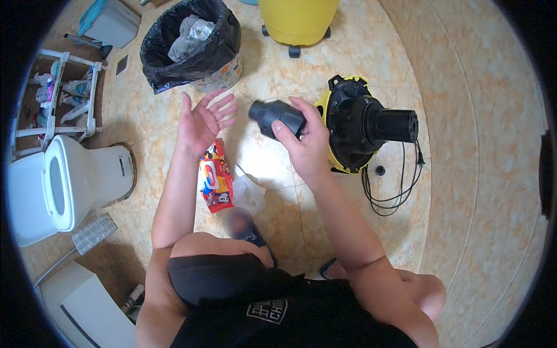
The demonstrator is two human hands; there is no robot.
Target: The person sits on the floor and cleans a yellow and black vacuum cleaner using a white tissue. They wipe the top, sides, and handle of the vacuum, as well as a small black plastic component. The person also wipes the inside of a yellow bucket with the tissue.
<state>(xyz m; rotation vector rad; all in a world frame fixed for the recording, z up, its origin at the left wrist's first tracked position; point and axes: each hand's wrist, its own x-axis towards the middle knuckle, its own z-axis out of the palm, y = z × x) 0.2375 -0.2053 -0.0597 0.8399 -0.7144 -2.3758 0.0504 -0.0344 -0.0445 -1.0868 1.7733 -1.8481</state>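
Note:
My right hand [307, 137] grips a black plastic hose connector [278, 116], its narrower end pointing left. Palm up and fingers spread, my left hand [206, 119] holds nothing, between the lined bin and a red pack of wet wipes [216, 176]. Against that pack rests a crumpled white cloth or wipe [248, 194]. To the right of my right hand lies the black and yellow motor head of a wet/dry vacuum [352, 126], tipped on its side with its black cylindrical part [395, 125] facing right. Its coiled power cord [391, 198] trails on the tiles beside a small black cap [380, 170].
A bin lined with a black bag [156, 65] holds grey lint. The yellow vacuum tank [300, 21] stands on casters at the top. Along the left are a white shelf rack [56, 100] with bottles, a toilet [87, 169] and a flat mop [95, 234]. A tiled wall [483, 130] rises at right.

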